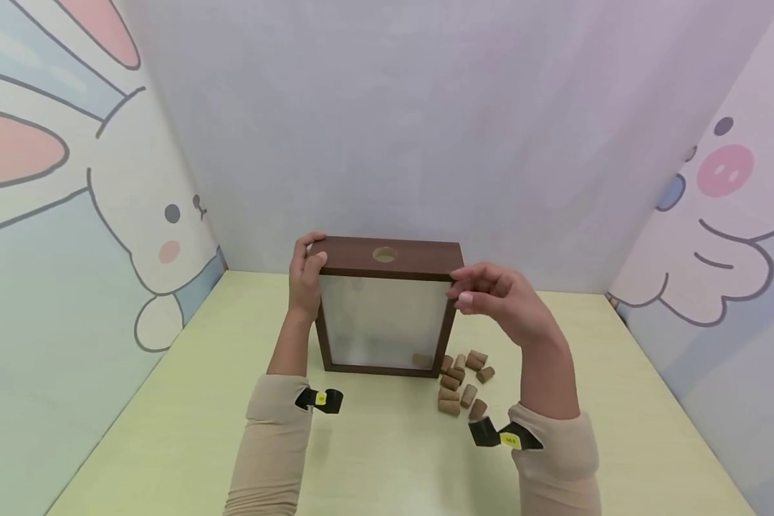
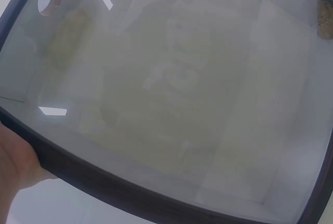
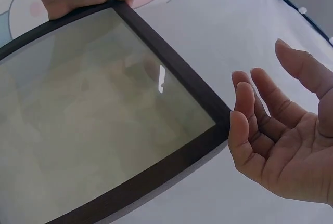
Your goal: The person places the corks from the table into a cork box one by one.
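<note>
A shadow box [image 1: 387, 322] with a dark brown frame and clear front panel stands upright on the table, a round hole [image 1: 385, 254] in its top. My left hand [image 1: 307, 276] grips its top left corner, thumb on the front edge and fingers over the top. Beside the top right corner is my right hand [image 1: 499, 297], fingers loosely bent, holding nothing; in the right wrist view its fingertips [image 3: 239, 122] are right at the frame's corner. One cork [image 2: 325, 20] shows through the panel at the bottom right.
Several loose cork stoppers [image 1: 469, 394] lie on the pale yellow table [image 1: 374, 444], by the box's lower right corner and below my right hand. A plain pale curtain [image 1: 387, 129] hangs behind the box. Side panels with cartoon animals [image 1: 135, 215] stand left and right.
</note>
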Demonstrator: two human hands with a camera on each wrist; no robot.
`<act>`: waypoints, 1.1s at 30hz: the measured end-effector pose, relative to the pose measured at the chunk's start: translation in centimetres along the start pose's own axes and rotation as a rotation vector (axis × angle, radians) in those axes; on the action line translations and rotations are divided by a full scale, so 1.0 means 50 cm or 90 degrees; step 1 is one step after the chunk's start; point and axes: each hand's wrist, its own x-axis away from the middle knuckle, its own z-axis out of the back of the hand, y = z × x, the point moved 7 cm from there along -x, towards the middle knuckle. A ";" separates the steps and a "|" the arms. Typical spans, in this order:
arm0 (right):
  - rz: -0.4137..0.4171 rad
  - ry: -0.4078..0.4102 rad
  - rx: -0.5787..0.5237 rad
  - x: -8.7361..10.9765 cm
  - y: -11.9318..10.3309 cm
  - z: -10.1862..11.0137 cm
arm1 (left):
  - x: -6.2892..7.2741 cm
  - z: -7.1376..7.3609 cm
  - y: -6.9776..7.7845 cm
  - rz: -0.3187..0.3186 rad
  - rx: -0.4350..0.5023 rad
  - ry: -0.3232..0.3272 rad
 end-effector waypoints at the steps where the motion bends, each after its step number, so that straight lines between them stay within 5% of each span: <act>1: 0.003 0.002 -0.003 0.006 0.006 0.002 | 0.000 0.000 0.000 -0.001 0.004 -0.001; 16: -0.051 0.012 0.047 0.100 0.120 0.038 | -0.006 -0.003 -0.009 0.005 0.028 -0.014; 33: -0.148 0.118 0.110 0.186 0.248 0.106 | -0.003 -0.005 -0.010 0.009 0.041 -0.007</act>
